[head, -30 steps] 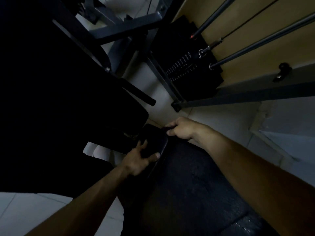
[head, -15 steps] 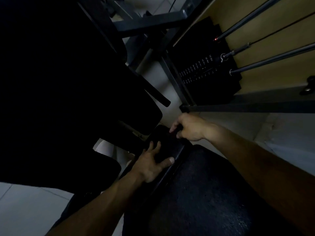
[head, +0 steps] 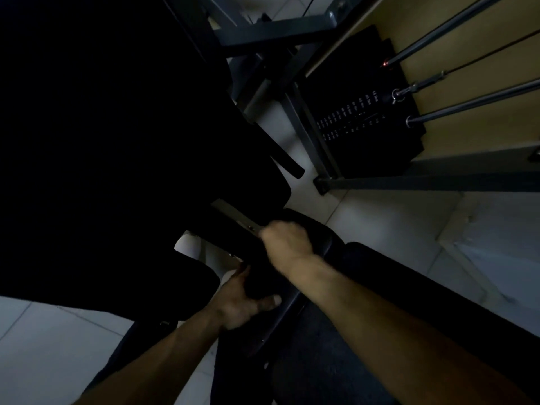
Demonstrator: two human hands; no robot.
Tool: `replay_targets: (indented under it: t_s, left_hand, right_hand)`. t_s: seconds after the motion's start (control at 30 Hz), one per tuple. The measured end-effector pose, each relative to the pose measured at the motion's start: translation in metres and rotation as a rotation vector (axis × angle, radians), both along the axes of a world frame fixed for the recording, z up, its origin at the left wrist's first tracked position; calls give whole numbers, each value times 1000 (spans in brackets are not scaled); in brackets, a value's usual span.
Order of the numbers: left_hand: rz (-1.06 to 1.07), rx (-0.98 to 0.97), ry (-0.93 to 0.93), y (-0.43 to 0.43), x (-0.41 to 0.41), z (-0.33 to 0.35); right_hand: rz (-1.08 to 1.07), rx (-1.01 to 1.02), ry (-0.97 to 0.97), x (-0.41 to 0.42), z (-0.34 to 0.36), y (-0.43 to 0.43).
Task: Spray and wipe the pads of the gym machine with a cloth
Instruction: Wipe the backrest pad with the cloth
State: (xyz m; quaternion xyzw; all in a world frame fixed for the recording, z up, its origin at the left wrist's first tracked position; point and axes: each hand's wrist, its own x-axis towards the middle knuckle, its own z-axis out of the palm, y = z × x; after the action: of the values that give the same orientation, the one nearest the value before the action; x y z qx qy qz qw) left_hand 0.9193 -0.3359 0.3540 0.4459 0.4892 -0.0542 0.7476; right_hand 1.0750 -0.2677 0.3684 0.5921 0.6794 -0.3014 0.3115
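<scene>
Item: my left hand (head: 244,305), fingers wrapped round the near edge of the small dark pad (head: 320,236), thumb on top. Item: my right hand (head: 285,241), a blurred curled fist on that pad's far end; I cannot tell whether it holds a cloth. The pad lies just beyond the large seat pad (head: 394,302).

Tiled floor (head: 380,217) (pale) bears the machine frame (head: 438,179); weight stack (head: 359,147).

Your left grip (head: 248,302) holds the lower edge of the small black padded cushion (head: 317,233), thumb laid across its face. Your right grip (head: 285,239), blurred and curled into a fist, rests on the cushion's upper part. Beyond stands a black weight stack (head: 359,127) on pale floor tiles (head: 380,217).
</scene>
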Motion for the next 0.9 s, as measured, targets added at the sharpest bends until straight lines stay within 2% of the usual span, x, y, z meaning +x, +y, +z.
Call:
replay_targets:
  t_s: [0.1,0.2,0.37,0.5,0.6,0.67,0.73,0.83,0.9]
  left_hand:
    - [-8,30,-66,-4,-2,1]
    - [-105,29,-33,-3,-4,-3]
    - [-84,-18,-2,-6,-4,-10]
    - [-92,10,-16,-6,-3,-10]
    - [-69,13,-14,-8,-2,-8]
    - [-73,0,3,-6,-3,-6]
    - [-73,-20,-18,-5,-4,-9]
    - [-80,-43,-11,-5,-4,-7]
    - [-85,-39,22,-6,-3,-6]
  right_hand:
    - [132,-107,133,-17,3,-31]
    - [103,-1,30,9,-7,-9]
    - [-53,59,-60,12,-5,11]
    - [84,-47,49,-11,12,-25]
    - [181,-85,107,16,27,-19]
    - [152,-30,-5,47,31,4]
    - [35,0,-97,73,34,24]
    - [23,20,-75,65,39,21]
    - [68,-5,5,41,44,-4]
